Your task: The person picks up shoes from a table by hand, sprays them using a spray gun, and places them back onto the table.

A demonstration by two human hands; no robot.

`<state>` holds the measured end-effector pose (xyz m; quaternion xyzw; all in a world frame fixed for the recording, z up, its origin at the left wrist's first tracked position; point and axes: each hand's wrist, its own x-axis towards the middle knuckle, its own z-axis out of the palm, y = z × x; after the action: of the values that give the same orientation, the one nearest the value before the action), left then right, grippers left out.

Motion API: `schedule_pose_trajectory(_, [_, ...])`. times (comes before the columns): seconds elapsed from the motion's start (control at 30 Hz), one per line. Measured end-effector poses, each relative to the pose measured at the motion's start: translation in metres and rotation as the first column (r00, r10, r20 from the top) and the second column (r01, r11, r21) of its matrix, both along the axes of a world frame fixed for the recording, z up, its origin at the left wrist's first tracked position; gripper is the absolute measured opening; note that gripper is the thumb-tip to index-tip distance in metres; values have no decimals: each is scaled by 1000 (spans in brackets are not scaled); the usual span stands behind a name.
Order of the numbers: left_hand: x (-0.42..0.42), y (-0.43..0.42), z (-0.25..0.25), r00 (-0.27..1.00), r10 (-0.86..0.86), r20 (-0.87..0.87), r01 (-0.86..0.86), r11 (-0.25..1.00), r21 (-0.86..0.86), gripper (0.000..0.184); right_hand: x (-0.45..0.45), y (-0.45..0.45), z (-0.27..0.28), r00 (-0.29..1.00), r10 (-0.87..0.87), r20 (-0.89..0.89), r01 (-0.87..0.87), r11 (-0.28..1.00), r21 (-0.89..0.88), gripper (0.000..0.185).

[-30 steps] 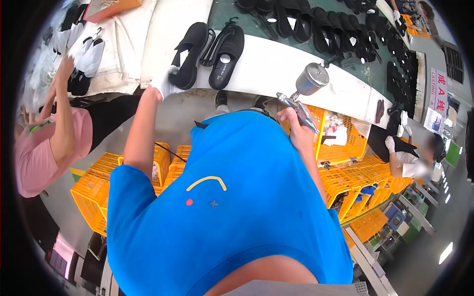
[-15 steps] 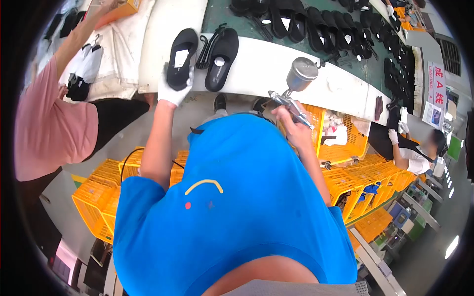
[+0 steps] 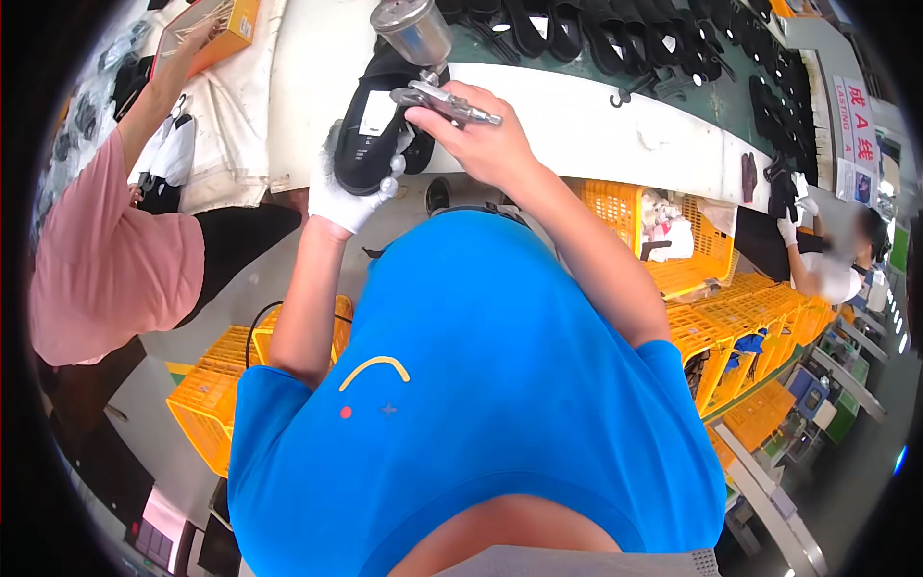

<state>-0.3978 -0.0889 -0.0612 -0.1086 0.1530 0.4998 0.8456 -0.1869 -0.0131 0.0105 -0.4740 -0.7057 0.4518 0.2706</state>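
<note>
My left hand (image 3: 344,204), in a white glove, grips a black slipper (image 3: 360,162) by its heel end, sole inside facing up, with a white label on the insole. My bare right hand (image 3: 488,139) is closed around a metal spray gun (image 3: 452,103) with a silver cup (image 3: 415,31) on top. The gun is over the slipper's right side, its nozzle end near the white label; whether they touch I cannot tell. A second black slipper (image 3: 419,154) lies just right of the held one, mostly hidden behind the gun and my hand.
Rows of black slippers (image 3: 606,43) stand on the green surface behind the white table edge (image 3: 567,120). Yellow crates (image 3: 707,269) stack below on the right, others (image 3: 207,380) on the left. A person in pink (image 3: 120,255) works at left; a gloved co-worker (image 3: 836,274) is at far right.
My right hand has swung up and left with the spray gun, from beside the table edge to over the slipper. The left hand still holds the slipper, slightly lower and further right.
</note>
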Motion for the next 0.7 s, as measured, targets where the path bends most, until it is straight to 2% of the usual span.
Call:
schedule_pose_trajectory(0.03, [2, 0, 2, 1000, 5, 1, -5, 1000, -1, 61, -2, 3, -2, 999, -3, 49, 2, 1000, 29, 30])
schedule_pose_trajectory(0.1, [4, -1, 4, 1000, -1, 24, 1, 1000, 18, 59, -5, 6, -13, 999, -21, 50, 19, 999, 49, 32])
schedule_pose_trajectory(0.23, [6, -1, 6, 999, -25, -35, 26, 999, 22, 60, -6, 8, -24, 995, -88, 38, 84, 990, 109, 39])
schedule_pose_trajectory(0.33, [5, 0, 8, 997, -37, -66, 37, 999, -2, 60, -6, 9, -24, 996, -69, 60, 65, 996, 62, 42])
schedule_pose_trajectory(0.47, [4, 1, 5, 996, -44, -83, 44, 999, -5, 59, -9, -1, -13, 992, -114, 58, 101, 975, 197, 32])
schedule_pose_trajectory(0.53, [2, 2, 0, 995, -53, -84, 56, 998, 34, 58, -8, -1, -8, 993, -37, 108, 19, 987, 160, 35])
schedule_pose_trajectory(0.7, [-1, 1, -8, 993, -51, -107, 56, 997, 45, 56, -11, -6, -2, 993, 8, 117, -30, 981, 190, 35])
